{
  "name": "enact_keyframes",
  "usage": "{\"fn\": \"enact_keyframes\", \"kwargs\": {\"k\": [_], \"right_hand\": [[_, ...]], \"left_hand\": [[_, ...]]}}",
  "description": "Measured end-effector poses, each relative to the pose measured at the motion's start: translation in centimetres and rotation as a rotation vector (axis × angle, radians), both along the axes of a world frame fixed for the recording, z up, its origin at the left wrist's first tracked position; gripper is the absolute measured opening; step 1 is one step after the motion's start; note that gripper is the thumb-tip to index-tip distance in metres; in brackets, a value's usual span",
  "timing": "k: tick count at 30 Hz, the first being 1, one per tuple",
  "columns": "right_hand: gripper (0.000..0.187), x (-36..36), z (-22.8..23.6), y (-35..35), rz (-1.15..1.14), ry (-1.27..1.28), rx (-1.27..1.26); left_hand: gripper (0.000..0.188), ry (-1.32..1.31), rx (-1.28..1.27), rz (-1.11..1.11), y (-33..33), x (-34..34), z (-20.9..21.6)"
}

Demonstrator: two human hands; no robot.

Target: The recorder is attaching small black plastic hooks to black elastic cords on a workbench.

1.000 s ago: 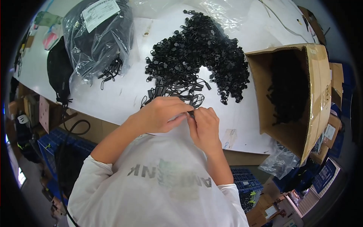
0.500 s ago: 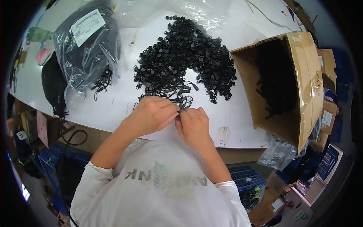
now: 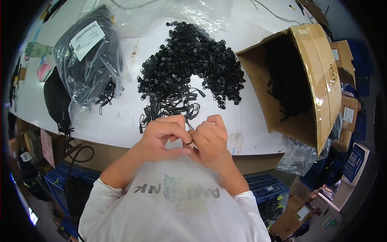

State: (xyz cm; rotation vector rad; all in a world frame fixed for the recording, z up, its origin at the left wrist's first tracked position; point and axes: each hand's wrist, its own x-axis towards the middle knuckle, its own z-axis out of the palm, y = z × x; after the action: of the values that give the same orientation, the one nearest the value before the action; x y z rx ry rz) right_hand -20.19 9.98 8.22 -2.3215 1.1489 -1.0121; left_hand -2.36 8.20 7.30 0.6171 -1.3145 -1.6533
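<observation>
Between our two hands, close to the table's near edge, we hold a small black cord (image 3: 189,142); only a thin, dark, curved bit of it shows, and our fingers hide the rest. Our left hand (image 3: 156,139) pinches it with thumb and forefinger, a gap open behind them. Our right hand (image 3: 212,141) has its fingers curled in and pressed together against the same bit. Just beyond lie matching black cord loops (image 3: 161,109) with slim, dull tube-like ends, tangled and touching a big heap of small black pulls (image 3: 189,56).

For print, we see a white label (image 3: 87,40) with dark lines on the clear bag (image 3: 105,56) at left, grey lettering across our white shirt (image 3: 173,209), dark characters on the cardboard box (image 3: 322,76), and blue letters by the edge of the white table (image 3: 133,101).
</observation>
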Motion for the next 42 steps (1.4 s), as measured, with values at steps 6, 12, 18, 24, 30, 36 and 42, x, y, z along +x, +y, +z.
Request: {"fn": "enact_keyframes", "kwargs": {"k": [6, 12, 18, 24, 30, 36, 42], "right_hand": [[0.017, -0.1, 0.1, 1.0, 0.001, -0.029, 0.138], [0.012, -0.3, -0.4, 1.4, -0.070, -0.043, 0.140], [0.013, 0.0, -1.0, 2.2, -0.061, -0.012, 0.131], [0.014, 0.6, -1.5, 2.2, -0.077, -0.052, 0.138], [0.014, -0.1, -1.5, 1.9, -0.094, -0.117, 0.274], [0.012, -1.6, -2.0, 2.5, 0.073, 0.057, 0.267], [0.034, -17.4, -4.9, 2.2, -0.510, -0.470, 0.533]], "left_hand": [[0.022, -0.233, -0.634, 0.217, -0.9, -0.6, -1.1], [0.016, -0.418, -0.845, 0.331, -1.8, -0.7, -2.1], [0.016, -0.457, -0.578, -0.045, -0.9, 0.9, -3.9], [0.028, -0.412, -0.417, 0.114, -1.3, 2.9, -4.0], [0.027, -0.507, -0.441, 0.079, -1.7, 2.6, -2.7], [0.024, -0.728, -0.476, -0.005, -0.4, 3.4, -3.5], [0.024, -0.955, -0.294, 0.207, -0.3, 7.9, -3.3]]}}
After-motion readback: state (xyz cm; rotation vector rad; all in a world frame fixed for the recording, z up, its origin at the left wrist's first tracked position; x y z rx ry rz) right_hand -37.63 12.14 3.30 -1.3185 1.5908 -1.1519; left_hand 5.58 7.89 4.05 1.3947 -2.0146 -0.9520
